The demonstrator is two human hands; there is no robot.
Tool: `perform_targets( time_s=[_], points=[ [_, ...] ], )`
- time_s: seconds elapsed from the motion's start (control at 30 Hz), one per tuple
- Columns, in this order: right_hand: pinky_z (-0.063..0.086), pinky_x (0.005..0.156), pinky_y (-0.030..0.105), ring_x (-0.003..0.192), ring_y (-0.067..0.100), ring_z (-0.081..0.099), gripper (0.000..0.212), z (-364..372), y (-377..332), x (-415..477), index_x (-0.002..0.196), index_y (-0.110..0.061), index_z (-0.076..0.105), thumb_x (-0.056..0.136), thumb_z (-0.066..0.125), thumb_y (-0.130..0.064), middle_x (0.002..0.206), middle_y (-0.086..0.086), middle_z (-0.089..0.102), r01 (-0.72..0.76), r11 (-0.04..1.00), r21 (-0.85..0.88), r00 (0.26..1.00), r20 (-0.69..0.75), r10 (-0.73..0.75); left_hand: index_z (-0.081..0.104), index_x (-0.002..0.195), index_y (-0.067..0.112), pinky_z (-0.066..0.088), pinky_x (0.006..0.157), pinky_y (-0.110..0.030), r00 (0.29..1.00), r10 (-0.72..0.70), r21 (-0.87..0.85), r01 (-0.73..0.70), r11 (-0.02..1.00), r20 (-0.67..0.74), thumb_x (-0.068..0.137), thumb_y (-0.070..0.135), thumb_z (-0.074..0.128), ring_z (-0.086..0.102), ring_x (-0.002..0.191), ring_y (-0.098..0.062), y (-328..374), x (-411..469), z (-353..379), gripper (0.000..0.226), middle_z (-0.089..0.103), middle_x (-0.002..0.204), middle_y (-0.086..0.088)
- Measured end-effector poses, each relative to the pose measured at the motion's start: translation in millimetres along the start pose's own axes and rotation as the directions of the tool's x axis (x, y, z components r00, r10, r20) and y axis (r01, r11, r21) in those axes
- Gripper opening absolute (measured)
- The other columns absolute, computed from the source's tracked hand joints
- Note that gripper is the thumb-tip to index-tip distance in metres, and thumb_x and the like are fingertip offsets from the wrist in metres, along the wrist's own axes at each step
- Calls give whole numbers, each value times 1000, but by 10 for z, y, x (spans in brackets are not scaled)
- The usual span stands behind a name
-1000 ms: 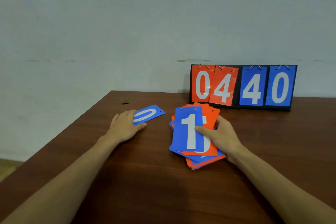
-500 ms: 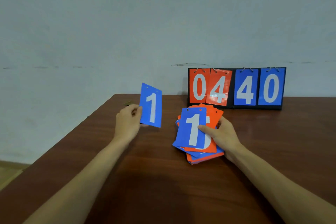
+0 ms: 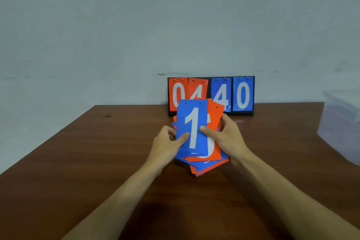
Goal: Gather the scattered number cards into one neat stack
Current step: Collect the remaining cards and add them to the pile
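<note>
Head view: both hands hold the loose stack of number cards [image 3: 204,154] above the middle of the brown table [image 3: 97,161], left hand [image 3: 165,146] gripping its left edge with thumb on the top blue "1" card [image 3: 191,128], right hand [image 3: 228,138] clamped on the right edge, thumb also on top. Stack is uneven, orange and blue cards fanned out below. Scoreboard [image 3: 241,95] reading 0 4 4 0 stands behind at the wall; clear plastic bin [image 3: 341,126] at the table's right edge.

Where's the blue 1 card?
In the head view, at centre, the blue 1 card tops the stack, held between the left hand and right hand, just in front of the scoreboard.
</note>
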State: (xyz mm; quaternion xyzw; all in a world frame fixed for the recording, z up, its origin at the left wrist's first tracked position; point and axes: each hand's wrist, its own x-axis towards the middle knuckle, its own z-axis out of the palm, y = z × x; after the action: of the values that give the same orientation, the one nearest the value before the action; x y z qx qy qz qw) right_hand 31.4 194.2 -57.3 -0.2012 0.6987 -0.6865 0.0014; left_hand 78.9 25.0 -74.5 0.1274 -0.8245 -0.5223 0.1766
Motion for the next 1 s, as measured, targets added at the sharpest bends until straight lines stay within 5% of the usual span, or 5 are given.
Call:
perform_targets(
  time_s=[0.23,0.37,0.53,0.83,1.0],
  points=[
    [57,71,17,95,6,67,40,-284,12,-8,117,-23,50,82,70,-17,105,-11,65,179,978,-106,978,-91,-189,36,118,22,55,66,-16,980,200,-307,-192,932,-7,89,21,64,64,87,7,231,-67,368,40,61,106,14],
    [55,72,14,99,5,65,40,-309,191,-86,124,-15,48,87,64,-13,114,-3,64,137,985,-101,989,-49,-143,40,121,33,51,79,-16,957,290,-202,-283,938,7,89,32,61,61,106,-1,144,-138,550,39,58,114,17],
    [56,82,20,111,10,62,48,-303,197,-127,135,-18,39,91,59,-15,121,-6,60,89,995,-36,996,9,-89,36,124,33,48,68,-6,950,306,-157,-295,943,55,91,33,57,55,105,4,160,-173,576,38,51,123,12],
    [53,91,28,110,5,59,39,-237,128,-152,124,-25,41,91,61,-23,120,-7,59,118,981,-156,990,-62,-129,34,130,41,51,76,-13,937,280,-158,-250,955,207,94,27,58,58,108,1,203,-201,524,45,54,122,19],
    [56,81,25,104,7,63,40,-301,-44,-117,124,-27,40,91,60,-18,117,-7,61,26,1000,10,998,-60,-25,39,114,45,54,90,-30,927,220,-328,-115,938,303,92,7,59,61,112,-9,330,-156,574,48,59,123,10]
  ],
)
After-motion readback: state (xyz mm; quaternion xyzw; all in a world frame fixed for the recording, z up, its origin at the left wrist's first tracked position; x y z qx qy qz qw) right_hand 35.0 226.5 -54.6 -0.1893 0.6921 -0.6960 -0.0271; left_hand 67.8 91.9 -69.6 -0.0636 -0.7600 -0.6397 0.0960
